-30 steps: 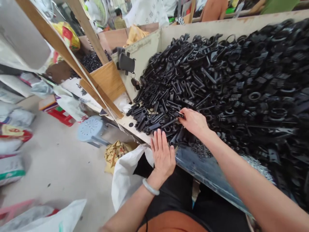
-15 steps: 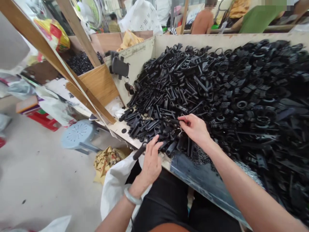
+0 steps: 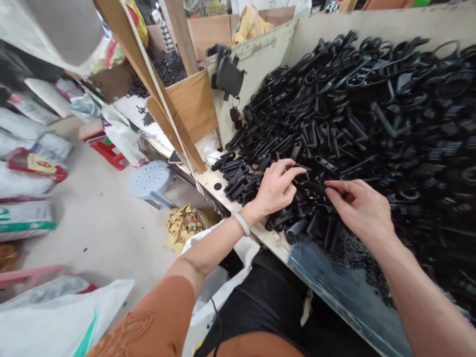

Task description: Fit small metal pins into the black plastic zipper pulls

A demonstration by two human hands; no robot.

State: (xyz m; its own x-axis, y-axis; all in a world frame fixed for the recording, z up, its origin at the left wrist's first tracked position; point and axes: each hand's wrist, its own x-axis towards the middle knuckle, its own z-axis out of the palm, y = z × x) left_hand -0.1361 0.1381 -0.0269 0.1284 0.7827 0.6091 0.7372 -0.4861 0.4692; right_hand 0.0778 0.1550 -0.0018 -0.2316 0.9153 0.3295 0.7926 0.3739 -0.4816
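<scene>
My left hand (image 3: 277, 187), a pale bangle on its wrist, is over the near side of a heap of black plastic parts (image 3: 327, 99). Its fingers are spread, with the tips close to dark parts; nothing shows in its grasp. To its right, my right hand (image 3: 362, 206) is closed in a pinch on a long black plastic handle (image 3: 314, 187). A thin, pale, pin-like piece sticks up by those fingertips. Similar black handles (image 3: 238, 176) lie in a row at the table's left edge. Below the right hand is a patch of small metal pieces (image 3: 351, 250).
An open white sack (image 3: 243, 253) hangs between the table edge and my lap. A wooden post (image 3: 163, 99) and a phone holder with keys (image 3: 228, 77) stand at the left. A blue stool (image 3: 150, 178) and a crumpled yellow bag (image 3: 188, 225) are on the floor.
My left hand has moved from above the sack, where a black handle was dropping beside it, forward onto the heap. My right hand keeps its pinch. The view has turned left and down.
</scene>
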